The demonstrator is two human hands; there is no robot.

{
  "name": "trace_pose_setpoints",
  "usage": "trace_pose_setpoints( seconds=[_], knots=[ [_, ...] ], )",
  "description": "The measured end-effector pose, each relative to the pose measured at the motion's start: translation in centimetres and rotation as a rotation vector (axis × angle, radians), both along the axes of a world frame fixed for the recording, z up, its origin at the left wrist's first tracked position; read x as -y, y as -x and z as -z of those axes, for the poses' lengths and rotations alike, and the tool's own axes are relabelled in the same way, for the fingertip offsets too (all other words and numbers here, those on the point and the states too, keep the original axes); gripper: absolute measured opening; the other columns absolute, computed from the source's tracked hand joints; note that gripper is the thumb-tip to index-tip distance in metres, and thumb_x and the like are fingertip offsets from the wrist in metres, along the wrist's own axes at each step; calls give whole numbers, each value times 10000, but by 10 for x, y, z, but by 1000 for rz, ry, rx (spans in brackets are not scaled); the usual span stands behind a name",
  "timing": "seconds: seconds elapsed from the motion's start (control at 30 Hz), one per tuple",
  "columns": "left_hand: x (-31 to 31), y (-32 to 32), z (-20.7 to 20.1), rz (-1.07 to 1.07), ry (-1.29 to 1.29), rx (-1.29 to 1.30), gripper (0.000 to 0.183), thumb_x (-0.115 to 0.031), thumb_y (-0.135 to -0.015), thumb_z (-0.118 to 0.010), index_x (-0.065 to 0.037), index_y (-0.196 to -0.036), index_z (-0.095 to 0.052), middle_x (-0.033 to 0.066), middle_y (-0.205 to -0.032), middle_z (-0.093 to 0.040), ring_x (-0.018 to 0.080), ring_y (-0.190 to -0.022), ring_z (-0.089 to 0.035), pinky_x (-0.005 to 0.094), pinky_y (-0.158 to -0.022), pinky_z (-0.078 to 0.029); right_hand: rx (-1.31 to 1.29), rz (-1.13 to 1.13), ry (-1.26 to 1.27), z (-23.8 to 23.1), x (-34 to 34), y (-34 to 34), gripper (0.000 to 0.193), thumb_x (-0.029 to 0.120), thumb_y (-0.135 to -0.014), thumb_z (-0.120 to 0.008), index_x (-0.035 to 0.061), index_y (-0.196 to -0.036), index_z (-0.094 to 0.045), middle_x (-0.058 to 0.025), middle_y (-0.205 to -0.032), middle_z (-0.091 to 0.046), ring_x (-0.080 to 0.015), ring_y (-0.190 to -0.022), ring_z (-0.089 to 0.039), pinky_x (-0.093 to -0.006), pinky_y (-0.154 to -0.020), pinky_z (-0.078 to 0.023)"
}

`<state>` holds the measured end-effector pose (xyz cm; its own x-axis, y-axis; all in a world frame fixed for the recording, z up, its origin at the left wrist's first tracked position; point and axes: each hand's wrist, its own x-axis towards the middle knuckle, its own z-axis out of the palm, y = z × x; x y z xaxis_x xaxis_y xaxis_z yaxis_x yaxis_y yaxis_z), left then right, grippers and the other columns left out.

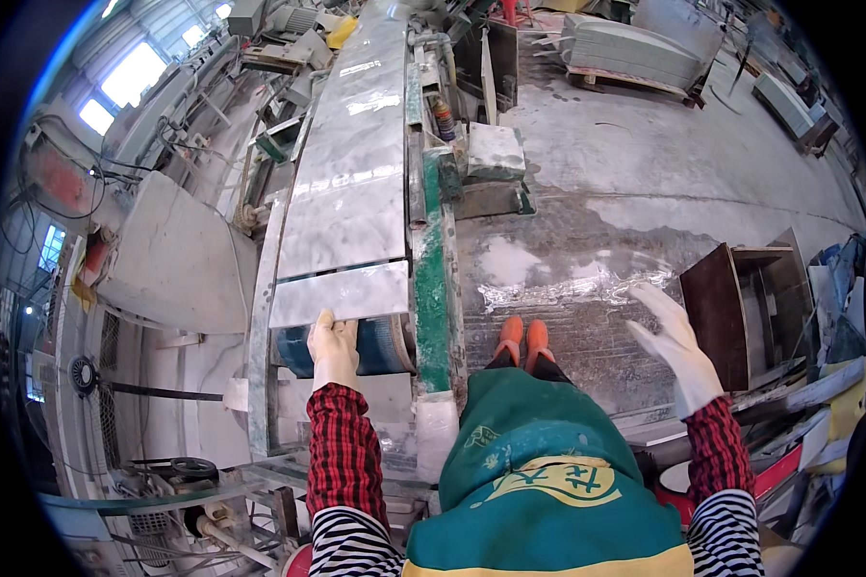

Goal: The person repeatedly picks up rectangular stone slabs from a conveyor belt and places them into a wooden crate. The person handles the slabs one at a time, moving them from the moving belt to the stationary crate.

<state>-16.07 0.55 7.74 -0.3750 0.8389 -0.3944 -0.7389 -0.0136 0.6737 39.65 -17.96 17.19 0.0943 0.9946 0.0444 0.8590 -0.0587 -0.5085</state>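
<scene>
A narrow grey-white stone strip (342, 292) lies across the near end of a conveyor, its front edge over the dark blue roller (383, 346). My left hand (333, 348) is closed on that front edge, with the fingertips partly hidden at the stone. Behind the strip, across a thin dark gap, a longer polished stone slab (346, 216) stretches away along the conveyor. My right hand (672, 341) is raised to the right of my body, fingers spread and holding nothing. It hangs above the floor, close to a brown wooden box.
A green metal rail (431, 298) runs between the conveyor and my orange boots (524, 337). The open brown box (726, 313) and stacked offcuts (818, 394) stand at right. Stone slabs on a pallet (635, 53) lie far right. A big pale panel (178, 250) leans at left.
</scene>
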Motion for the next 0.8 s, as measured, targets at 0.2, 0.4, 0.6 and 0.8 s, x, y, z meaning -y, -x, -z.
trace_pose_setpoints(
  seconds=[0.2,0.4,0.6,0.8],
  knots=[
    [-15,6,8,-45,37,20,305,-26,-1045,-485,126,-1308,-466,285,-1388,-540,429,-1261,-582,574,-1085,-523,-154,371,12,42,77,-61,500,124,-877,-780,82,-1360,-660,-203,-1434,-615,-319,-1375,-561,-382,-1168,-415],
    [-23,10,7,26,45,32,328,-31,-1053,-477,144,-1330,-448,296,-1389,-543,447,-1275,-577,577,-1084,-535,-215,514,39,60,108,-73,489,103,-889,-761,52,-1364,-655,-192,-1433,-621,-299,-1367,-569,-379,-1155,-420],
    [-24,8,2,40,64,-58,335,-46,-1062,-473,134,-1344,-446,288,-1393,-547,424,-1246,-610,562,-1092,-537,-192,492,67,66,104,-69,486,108,-898,-754,48,-1369,-651,-184,-1430,-623,-287,-1370,-564,-377,-1157,-412],
    [-4,5,-34,283,124,-217,322,-130,-1055,-556,94,-1285,-537,245,-1287,-644,349,-1239,-639,447,-1047,-571,-216,427,45,76,99,-70,467,100,-895,-761,38,-1348,-663,-175,-1381,-656,-274,-1340,-586,-367,-1143,-424]
  ],
)
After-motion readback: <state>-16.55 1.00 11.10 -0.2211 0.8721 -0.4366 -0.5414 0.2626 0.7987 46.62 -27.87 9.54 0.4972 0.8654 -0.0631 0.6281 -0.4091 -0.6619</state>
